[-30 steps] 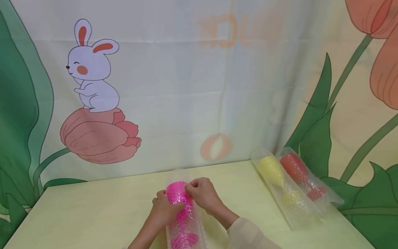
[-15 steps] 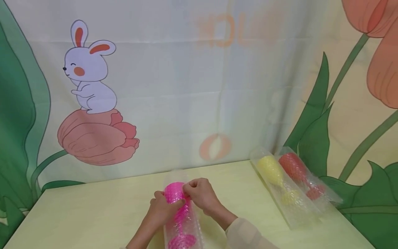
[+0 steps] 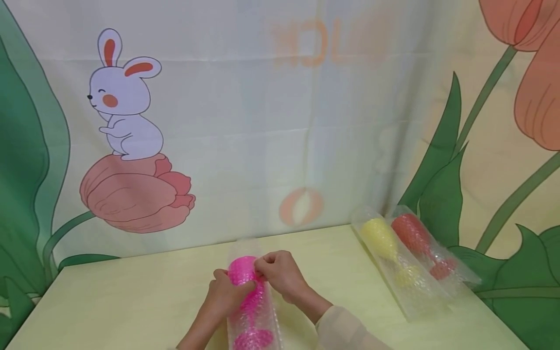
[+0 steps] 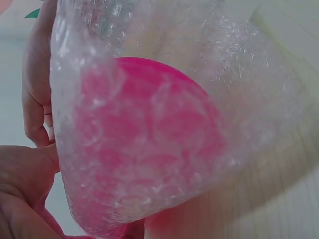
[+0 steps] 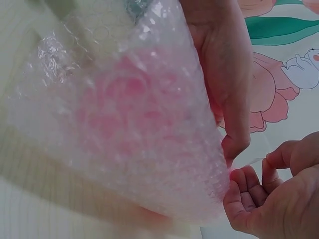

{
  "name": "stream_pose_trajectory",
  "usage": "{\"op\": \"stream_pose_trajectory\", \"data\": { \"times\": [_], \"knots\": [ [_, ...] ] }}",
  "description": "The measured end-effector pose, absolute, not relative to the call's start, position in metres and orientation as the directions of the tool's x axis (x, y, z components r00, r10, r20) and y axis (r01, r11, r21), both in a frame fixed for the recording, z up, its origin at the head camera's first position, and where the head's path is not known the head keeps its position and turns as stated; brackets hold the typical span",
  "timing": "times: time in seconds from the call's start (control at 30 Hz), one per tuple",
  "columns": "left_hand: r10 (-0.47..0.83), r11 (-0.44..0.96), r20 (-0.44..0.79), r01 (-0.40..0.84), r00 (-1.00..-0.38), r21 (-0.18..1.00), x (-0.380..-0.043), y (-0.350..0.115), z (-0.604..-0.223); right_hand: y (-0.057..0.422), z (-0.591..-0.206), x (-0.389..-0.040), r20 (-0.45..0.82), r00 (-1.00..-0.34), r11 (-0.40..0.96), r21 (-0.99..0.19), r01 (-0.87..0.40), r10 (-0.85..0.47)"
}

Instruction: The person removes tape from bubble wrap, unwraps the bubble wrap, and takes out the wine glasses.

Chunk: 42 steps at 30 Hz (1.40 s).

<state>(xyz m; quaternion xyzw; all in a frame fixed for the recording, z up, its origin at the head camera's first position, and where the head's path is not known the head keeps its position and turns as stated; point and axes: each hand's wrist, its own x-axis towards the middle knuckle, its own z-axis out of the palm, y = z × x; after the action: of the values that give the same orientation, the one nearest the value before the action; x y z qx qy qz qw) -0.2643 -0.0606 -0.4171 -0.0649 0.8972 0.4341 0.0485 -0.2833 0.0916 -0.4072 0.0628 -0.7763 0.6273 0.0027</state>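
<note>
A bright pink goblet [image 3: 241,270] in bubble wrap [image 3: 247,246] lies on the table at the front middle, its bowl toward the wall. My left hand [image 3: 225,295] grips the wrapped bowl from the left, thumb across the top. On the other side, by the rim, my right hand [image 3: 285,278] has its thumb and forefinger together. The right wrist view shows these fingertips pinching a thin clear strip [image 5: 255,161], which looks like tape. Bubble wrap [image 4: 259,89] fills much of the left wrist view, with the pink foot [image 4: 149,119] showing through it.
Two more wrapped goblets, one yellow [image 3: 379,238] and one red [image 3: 411,233], lie side by side at the table's right edge. The pale yellow table [image 3: 131,301] ends at a printed cloth backdrop [image 3: 236,146] with a rabbit and tulips.
The head view has turned slightly, so everything in it sits a little differently. Both hands keep their places on the wrapped pink goblet, with little visible movement.
</note>
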Motion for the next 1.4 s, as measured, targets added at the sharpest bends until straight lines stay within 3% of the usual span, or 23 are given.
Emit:
{"op": "stream_pose_trajectory", "data": {
  "times": [0.27, 1.07, 1.4],
  "knots": [
    [-0.094, 0.543, -0.169, -0.193, -0.981, 0.817, -0.2648, -0.0581, -0.4164, 0.0883, -0.4095, -0.2868, 0.082, -0.992, 0.174, -0.980, -0.097, -0.094],
    [-0.084, 0.585, -0.156, -0.175, -0.984, 0.792, -0.2649, -0.0627, -0.4123, 0.0876, -0.4066, -0.2887, 0.041, -0.991, 0.122, -0.991, -0.056, -0.127],
    [-0.061, 0.470, -0.224, -0.226, -0.973, 0.853, -0.2640, -0.0629, -0.4117, 0.0864, -0.4047, -0.2888, 0.039, -0.988, 0.087, -0.995, -0.052, -0.151]
  ]
}}
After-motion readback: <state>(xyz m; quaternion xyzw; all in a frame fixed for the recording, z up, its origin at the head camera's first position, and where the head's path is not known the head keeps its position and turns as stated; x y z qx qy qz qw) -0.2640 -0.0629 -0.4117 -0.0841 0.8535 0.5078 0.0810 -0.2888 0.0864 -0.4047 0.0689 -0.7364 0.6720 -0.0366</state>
